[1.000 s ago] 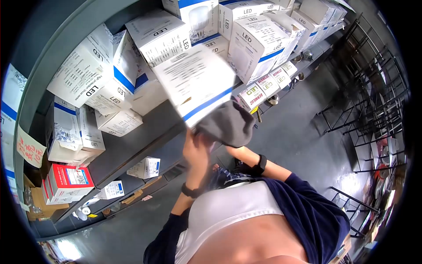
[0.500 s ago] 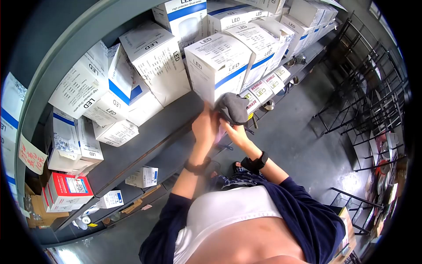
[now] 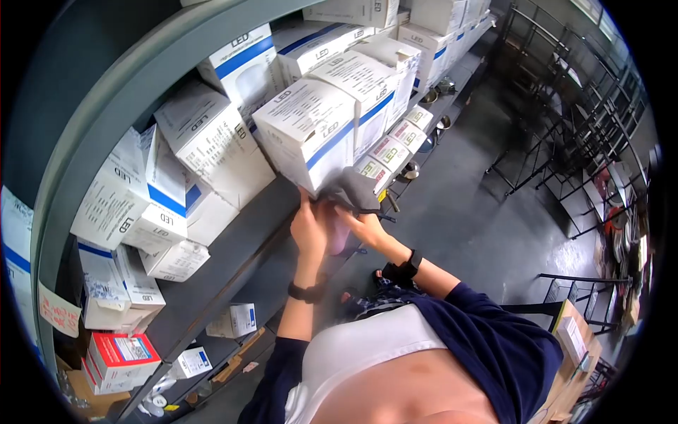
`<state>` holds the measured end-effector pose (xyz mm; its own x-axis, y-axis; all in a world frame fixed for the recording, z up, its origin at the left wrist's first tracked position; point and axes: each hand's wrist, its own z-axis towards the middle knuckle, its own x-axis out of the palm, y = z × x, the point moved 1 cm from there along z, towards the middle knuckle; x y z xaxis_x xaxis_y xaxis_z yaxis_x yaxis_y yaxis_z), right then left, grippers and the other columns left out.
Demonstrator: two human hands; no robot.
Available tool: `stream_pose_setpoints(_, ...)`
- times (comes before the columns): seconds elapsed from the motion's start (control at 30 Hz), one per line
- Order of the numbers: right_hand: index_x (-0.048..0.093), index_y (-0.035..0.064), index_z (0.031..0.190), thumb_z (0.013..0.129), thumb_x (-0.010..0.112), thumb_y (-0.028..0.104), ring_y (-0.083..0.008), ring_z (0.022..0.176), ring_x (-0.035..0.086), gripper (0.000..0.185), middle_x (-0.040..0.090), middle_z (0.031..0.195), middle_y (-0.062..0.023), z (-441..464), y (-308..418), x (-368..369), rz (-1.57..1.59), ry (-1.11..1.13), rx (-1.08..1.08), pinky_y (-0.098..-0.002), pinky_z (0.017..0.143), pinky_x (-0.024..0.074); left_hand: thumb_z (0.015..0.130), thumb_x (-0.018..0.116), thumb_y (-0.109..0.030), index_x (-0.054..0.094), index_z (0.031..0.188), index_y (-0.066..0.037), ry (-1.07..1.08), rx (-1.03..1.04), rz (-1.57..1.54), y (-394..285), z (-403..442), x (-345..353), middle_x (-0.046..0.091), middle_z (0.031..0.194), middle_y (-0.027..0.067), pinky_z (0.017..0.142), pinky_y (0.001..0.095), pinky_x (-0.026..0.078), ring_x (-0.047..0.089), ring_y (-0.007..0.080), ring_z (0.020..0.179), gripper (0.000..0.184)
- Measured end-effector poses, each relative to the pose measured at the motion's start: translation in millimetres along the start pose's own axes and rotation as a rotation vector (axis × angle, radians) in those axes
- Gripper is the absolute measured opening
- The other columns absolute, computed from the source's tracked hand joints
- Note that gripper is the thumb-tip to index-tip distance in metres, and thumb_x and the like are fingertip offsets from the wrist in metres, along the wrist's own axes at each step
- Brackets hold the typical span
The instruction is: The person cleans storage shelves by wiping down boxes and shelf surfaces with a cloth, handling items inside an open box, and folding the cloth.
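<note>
While right hand grips crumpled gray cloth, left hand's hold unclear beside square-edged carton

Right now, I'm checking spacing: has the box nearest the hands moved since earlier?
Yes, the box has moved rightward, close beside the neighbouring LED box.

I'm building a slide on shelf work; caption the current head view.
Left hand by a white LED box, right hand holding dark grey cloth, at a shelf.

We see a dark grey cloth, a white box banded in blue, a red-and-white carton, navy sleeves and black wristbands.
</note>
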<state>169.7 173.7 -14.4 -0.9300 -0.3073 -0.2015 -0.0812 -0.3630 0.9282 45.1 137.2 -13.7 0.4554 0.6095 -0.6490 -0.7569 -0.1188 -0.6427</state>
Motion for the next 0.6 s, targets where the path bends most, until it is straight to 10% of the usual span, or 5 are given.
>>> stream_pose_setpoints(0.6, 0.041, 0.0022, 0.123, 0.077, 0.061, 0.019, -0.0222, 0.109, 0.045, 0.053, 0.048, 0.119, -0.0138, 62, -13, -65, -0.098, 0.048, 0.195, -0.0316, 0.091, 0.036, 0.081, 0.057, -0.026, 0.047, 0.115, 0.007, 0.096, 0.095, -0.026, -33, 47, 59, 0.059, 0.065, 0.02, 0.054, 0.0396, 0.044, 0.059, 0.0348, 0.061, 0.048)
